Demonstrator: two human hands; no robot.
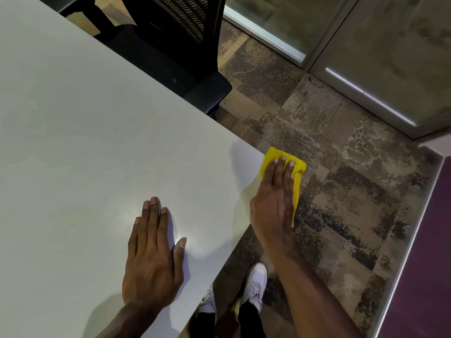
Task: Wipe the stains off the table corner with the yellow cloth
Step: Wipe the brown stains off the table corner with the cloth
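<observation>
The yellow cloth (298, 184) lies under the right hand (273, 203) at the corner of the surface (97, 142), its soft, rumpled folds spilling past the edge. The right hand presses on it with its fingers straight and close together. The left hand (152, 259) rests flat with straight fingers on the smooth, pale surface. Mottled brown carpet (341, 191) lies below.

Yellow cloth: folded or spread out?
Folded. The yellow cloth is a small bunched pad with doubled edges under the flat right hand, overhanging the table corner.
</observation>
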